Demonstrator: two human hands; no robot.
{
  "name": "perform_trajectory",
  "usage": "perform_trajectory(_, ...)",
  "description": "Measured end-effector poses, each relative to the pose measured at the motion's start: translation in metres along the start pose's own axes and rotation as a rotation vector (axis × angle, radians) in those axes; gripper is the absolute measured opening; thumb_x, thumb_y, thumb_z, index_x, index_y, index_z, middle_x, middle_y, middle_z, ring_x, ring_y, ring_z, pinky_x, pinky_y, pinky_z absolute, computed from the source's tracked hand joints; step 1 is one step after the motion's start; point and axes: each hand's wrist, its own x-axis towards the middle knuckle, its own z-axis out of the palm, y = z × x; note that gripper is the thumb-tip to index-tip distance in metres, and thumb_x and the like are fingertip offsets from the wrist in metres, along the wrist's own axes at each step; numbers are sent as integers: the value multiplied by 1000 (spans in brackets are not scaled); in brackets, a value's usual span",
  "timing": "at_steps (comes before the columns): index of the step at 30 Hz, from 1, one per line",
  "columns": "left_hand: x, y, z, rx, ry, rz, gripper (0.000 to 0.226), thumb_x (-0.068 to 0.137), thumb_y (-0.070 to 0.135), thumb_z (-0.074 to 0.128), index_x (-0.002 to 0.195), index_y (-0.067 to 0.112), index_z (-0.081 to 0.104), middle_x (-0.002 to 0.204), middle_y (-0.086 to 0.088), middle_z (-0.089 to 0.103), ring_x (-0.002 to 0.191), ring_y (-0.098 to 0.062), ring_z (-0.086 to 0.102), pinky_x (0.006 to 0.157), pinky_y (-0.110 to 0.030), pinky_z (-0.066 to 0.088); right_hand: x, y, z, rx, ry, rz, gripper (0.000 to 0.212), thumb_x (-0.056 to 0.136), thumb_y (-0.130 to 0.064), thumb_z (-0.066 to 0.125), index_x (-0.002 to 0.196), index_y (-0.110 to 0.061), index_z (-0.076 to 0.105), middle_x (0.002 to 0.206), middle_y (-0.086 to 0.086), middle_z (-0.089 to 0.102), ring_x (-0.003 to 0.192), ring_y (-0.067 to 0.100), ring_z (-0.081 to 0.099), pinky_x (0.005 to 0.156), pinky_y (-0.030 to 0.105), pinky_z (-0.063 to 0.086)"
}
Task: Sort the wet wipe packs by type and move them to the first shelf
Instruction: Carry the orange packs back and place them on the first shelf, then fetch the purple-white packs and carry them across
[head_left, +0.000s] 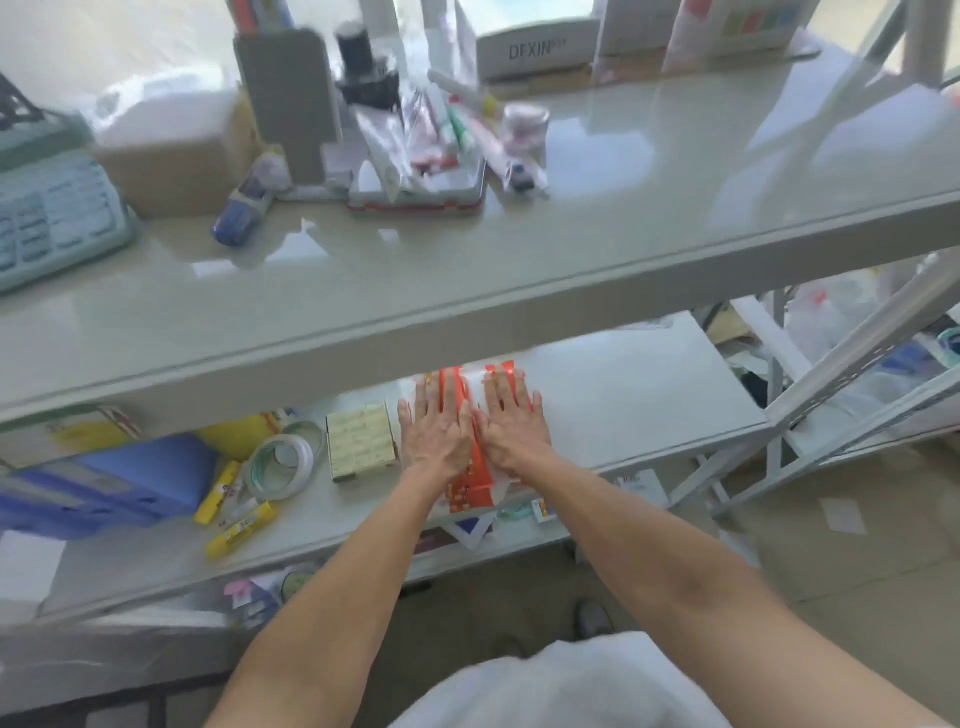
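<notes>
The left hand (434, 436) and right hand (514, 431) were laid open and flat on orange packs (470, 491), already put on the shelf (623, 410) at three o'clock of a box (361, 441). Sorting seemed nearly done.

forearms (675, 566): bare to past the elbow | left hand (435, 441), right hand (514, 431): bare | garment (561, 686): white, plain, blurred | shoe (592, 618): grey, rounded toe

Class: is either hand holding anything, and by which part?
Nothing is gripped: left hand and right hand press flat, fingers straight, on the tops of the orange wet wipe packs.
</notes>
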Motion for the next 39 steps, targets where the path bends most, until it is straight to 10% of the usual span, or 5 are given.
perform_trajectory(6,5,35,-21,62,-103,-80,66,106,39,26,164,9,12,172,-13,10,160,-29,7,127,-52,1,-34,26,-13,217,183,24,57,107,-29,31,162,-12,24,169,10,24,156,29,22,125,50,22)
perform_trajectory(13,-6,207,-1,-203,-342,361,21,91,16,55,102,6,70,101,-23,73,97,-38,69,80,-38,52,-100,159,-35,422,252,431,29,96,-8,44,115,-5,66,121,17,65,116,35,61,90,41,49)
perform_trajectory(18,-29,322,52,-94,-621,643,23,90,8,53,101,3,73,102,-24,75,98,-36,71,83,-37,54,-179,268,-51,491,340,777,25,97,-10,43,91,-8,68,106,22,71,101,37,68,72,36,45)
perform_trajectory(23,-50,416,121,307,-763,858,36,91,7,48,120,3,68,126,-18,69,119,-35,64,98,-38,50,-271,361,-55,578,348,1194,33,96,-16,46,116,-4,70,122,25,69,113,40,68,90,41,55)
perform_trajectory(39,-94,733,210,361,-791,1132,39,96,19,49,131,6,62,133,-20,64,120,-37,62,93,-34,50,-394,597,-105,738,349,1477,38,95,-18,47,122,-1,66,129,25,65,119,40,64,96,39,53)
